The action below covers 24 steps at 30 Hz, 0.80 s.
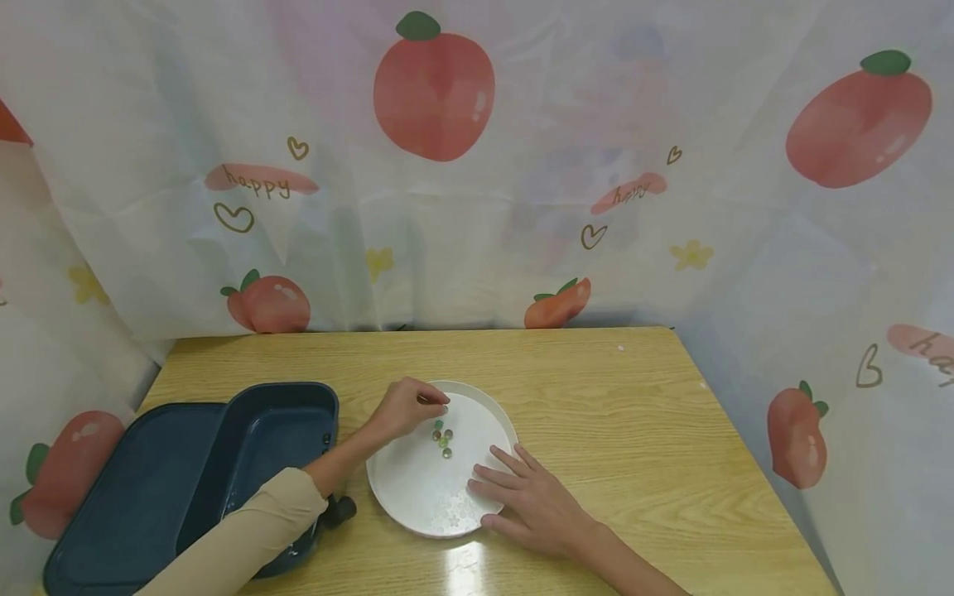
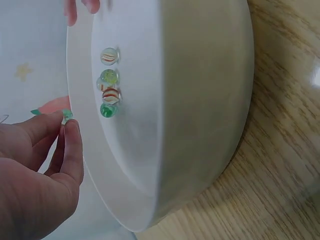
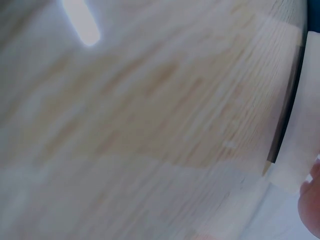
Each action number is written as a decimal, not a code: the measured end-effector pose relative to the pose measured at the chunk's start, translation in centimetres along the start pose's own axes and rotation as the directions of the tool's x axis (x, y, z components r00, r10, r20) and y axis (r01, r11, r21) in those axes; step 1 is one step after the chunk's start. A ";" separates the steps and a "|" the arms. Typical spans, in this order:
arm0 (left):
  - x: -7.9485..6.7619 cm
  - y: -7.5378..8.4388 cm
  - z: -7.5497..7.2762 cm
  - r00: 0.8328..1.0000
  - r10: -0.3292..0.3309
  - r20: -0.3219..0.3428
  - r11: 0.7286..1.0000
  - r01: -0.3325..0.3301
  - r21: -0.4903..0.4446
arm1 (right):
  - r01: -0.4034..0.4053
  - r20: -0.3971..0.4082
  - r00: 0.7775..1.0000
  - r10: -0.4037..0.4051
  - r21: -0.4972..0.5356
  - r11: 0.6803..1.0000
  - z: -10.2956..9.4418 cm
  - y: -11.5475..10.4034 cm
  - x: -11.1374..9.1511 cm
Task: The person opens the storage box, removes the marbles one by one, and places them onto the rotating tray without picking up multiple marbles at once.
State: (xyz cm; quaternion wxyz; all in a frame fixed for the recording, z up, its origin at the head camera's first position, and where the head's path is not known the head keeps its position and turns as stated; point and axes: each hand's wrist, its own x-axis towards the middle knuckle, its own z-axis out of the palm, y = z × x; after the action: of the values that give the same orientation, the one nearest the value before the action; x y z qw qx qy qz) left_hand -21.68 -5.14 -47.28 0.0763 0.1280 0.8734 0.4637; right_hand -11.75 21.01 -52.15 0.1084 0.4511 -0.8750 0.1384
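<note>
A round white plate with a raised rim (image 1: 410, 488) lies on the wooden table. Several glass marbles (image 1: 443, 442) sit clustered on it, some green, others with red and white swirls. Over the plate's far left part, my left hand (image 1: 408, 407) pinches a green marble (image 2: 67, 115) between thumb and fingertips. My right hand (image 1: 525, 502) has its fingers spread across the plate's right edge, and they are straight. In the right wrist view, only part of that hand (image 3: 311, 207) shows beside the plate's side (image 3: 300, 130).
A deep dark blue tray (image 1: 261, 414) overlaps a flat dark blue one (image 1: 160, 463) on the left. Small dark round things (image 1: 325, 439) show in the deep tray. A black knob (image 1: 339, 511) juts out near its right side. A fruit-print curtain (image 1: 477, 215) hangs behind the table.
</note>
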 end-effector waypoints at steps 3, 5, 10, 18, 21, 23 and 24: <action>0.2 -0.2 0.3 1.000 0.010 0.012 1.000 -0.010 0.012 | -0.001 0.000 1.000 0.001 -0.002 1.000 0.0 0.0 0.0; 0.3 -0.3 0.5 1.000 0.025 0.010 0.999 -0.025 0.024 | -0.002 -0.001 1.000 0.002 -0.005 1.000 0.1 0.1 -0.1; 0.7 -0.6 1.1 1.000 0.020 -0.002 0.999 -0.020 0.038 | -0.005 -0.002 1.000 0.005 -0.006 1.000 0.1 0.1 -0.1; 0.9 -1.1 1.8 1.000 0.012 0.002 0.998 -0.012 0.061 | -0.001 -0.005 1.000 0.001 -0.006 1.000 0.0 0.1 -0.1; 1.0 -1.3 1.9 1.000 0.015 0.005 0.998 -0.016 0.063 | -0.007 0.003 1.000 0.007 -0.005 1.000 0.0 0.0 0.0; 1.0 -1.4 2.0 1.000 0.013 0.010 0.998 -0.013 0.067 | -0.010 0.007 1.000 0.010 -0.005 1.000 0.0 0.0 0.0; 1.1 -1.5 2.0 1.000 0.010 0.012 0.998 -0.010 0.069 | -0.012 0.007 1.000 0.012 -0.006 1.000 0.0 0.0 0.0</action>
State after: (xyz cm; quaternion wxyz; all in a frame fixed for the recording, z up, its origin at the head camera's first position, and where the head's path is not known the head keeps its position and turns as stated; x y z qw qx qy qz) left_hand -22.40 -4.01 -49.64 0.0746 0.1376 0.8877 0.4331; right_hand -11.75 21.04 -52.18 0.1056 0.4462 -0.8784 0.1349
